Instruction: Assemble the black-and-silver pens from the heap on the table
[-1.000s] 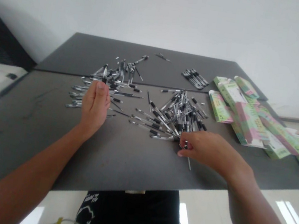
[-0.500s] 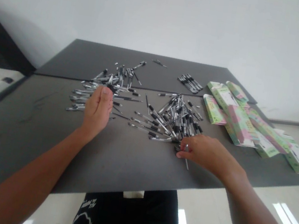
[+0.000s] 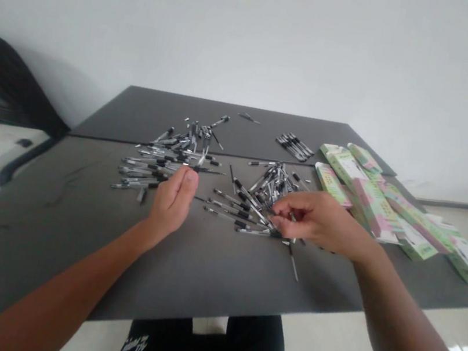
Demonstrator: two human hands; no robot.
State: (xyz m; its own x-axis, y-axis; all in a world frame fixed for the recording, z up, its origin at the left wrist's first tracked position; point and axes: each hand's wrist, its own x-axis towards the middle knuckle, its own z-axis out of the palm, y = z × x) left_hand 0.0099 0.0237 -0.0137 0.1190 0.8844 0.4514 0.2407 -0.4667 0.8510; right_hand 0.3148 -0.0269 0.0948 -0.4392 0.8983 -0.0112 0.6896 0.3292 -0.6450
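Two loose heaps of black-and-silver pens lie on the dark grey table (image 3: 55, 219), one on the left (image 3: 150, 166) and one on the right (image 3: 274, 184). My left hand (image 3: 172, 201) is raised just in front of the left heap, its fingers curled, and they hide whatever may lie inside. My right hand (image 3: 315, 220) reaches the near edge of the right heap with its fingers pinched. A single pen (image 3: 293, 265) runs down from under that hand, and it seems gripped there.
A tidy bundle of pens (image 3: 294, 147) lies toward the far edge of the table. Green-and-pink cardboard boxes (image 3: 376, 205) are stacked loosely at the right, spilling past the table edge. A seam crosses the tabletop. A white wall stands behind, with a tiled floor below.
My left hand has moved right and my right hand has moved left over the heap, its fingers pinching closer. The table sits lower in the view.
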